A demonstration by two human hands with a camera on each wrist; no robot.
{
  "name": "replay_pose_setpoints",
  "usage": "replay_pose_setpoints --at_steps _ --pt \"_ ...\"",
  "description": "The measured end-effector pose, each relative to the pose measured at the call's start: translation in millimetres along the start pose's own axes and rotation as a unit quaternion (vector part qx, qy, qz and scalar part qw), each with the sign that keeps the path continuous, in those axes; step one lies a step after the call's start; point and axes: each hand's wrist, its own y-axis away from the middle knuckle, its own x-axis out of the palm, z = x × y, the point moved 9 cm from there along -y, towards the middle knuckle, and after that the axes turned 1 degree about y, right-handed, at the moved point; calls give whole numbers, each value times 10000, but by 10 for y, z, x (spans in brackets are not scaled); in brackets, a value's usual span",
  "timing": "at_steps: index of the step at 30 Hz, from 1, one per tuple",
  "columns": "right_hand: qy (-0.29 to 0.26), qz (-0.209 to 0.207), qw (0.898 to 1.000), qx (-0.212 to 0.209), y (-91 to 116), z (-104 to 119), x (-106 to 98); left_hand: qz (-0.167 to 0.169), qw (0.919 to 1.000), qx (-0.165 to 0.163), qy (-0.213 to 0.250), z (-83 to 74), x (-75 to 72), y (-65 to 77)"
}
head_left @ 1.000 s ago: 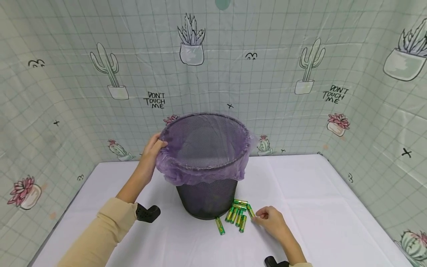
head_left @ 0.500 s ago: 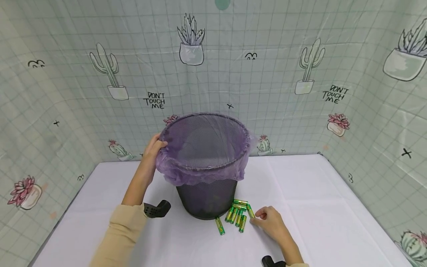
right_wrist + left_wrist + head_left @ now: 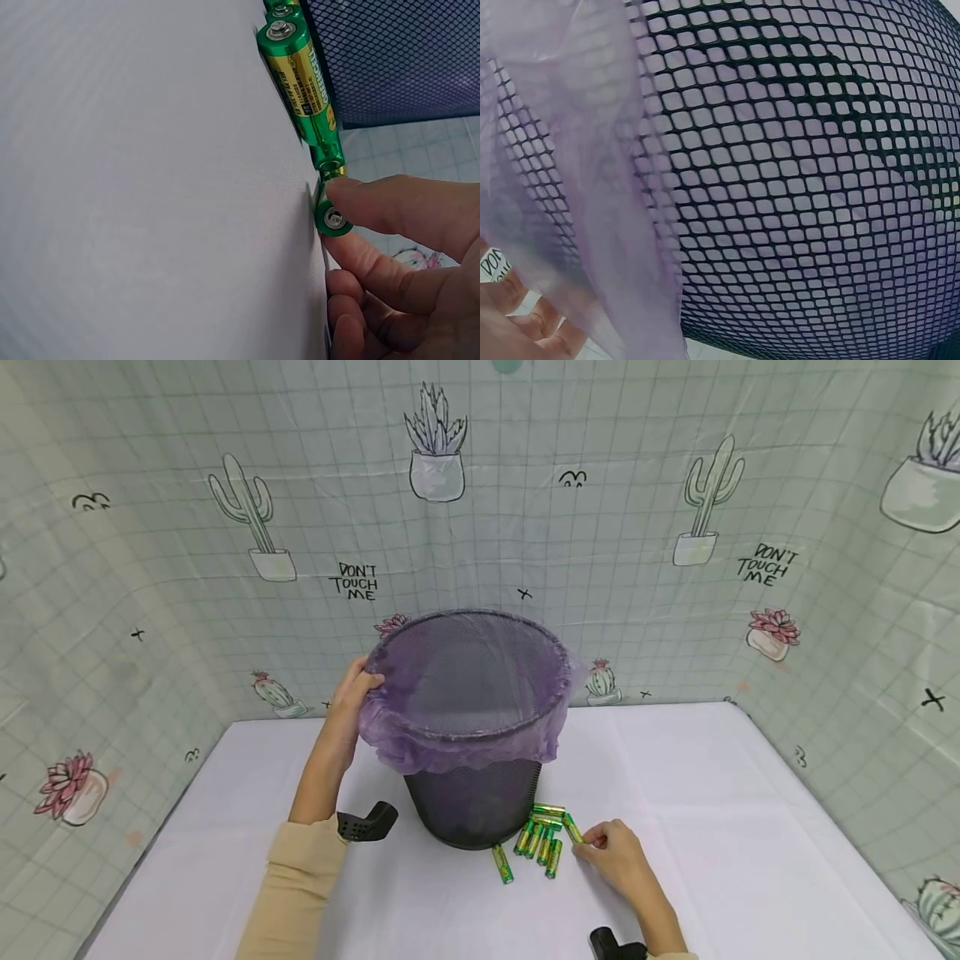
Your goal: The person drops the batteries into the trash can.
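Note:
A black mesh wastebasket (image 3: 472,810) stands on the table, lined with a thin purple bag (image 3: 457,756) folded over its rim. My left hand (image 3: 351,697) grips the rim at the left, thumb on the inside. In the left wrist view, bag film and mesh (image 3: 795,187) fill most of the picture, with fingers (image 3: 544,330) at the lower left. My right hand (image 3: 621,860) pinches one green and gold battery (image 3: 334,217) between thumb and forefinger, low at the tabletop. Several more batteries (image 3: 553,858) lie grouped at the basket's lower right.
One battery (image 3: 503,864) lies apart, close to the basket's front base. The white-covered table (image 3: 675,777) is enclosed by a grid-patterned cloth (image 3: 480,543) with cactus prints. Black straps-on devices (image 3: 367,822) sit at the wrists.
My left forearm has swung inward to the right while that hand stays on the rim. The head view has shifted slightly. My right hand remains at the same battery.

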Motion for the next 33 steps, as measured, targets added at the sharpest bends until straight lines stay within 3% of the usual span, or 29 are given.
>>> replay_pose_setpoints --at_steps 11,20,25,33 --pt "-47 -137 9997 217 -11 -42 -75 60 10000 17 -23 21 34 -12" --pt "-805 -69 9956 483 4 -97 -193 24 9999 25 -136 23 14 -19" --pt "-981 -169 9943 371 30 8 -357 -4 10000 4 -98 20 15 -12" --pt "-1109 -415 9928 -195 89 371 -739 -35 10000 76 -1 17 3 -11"
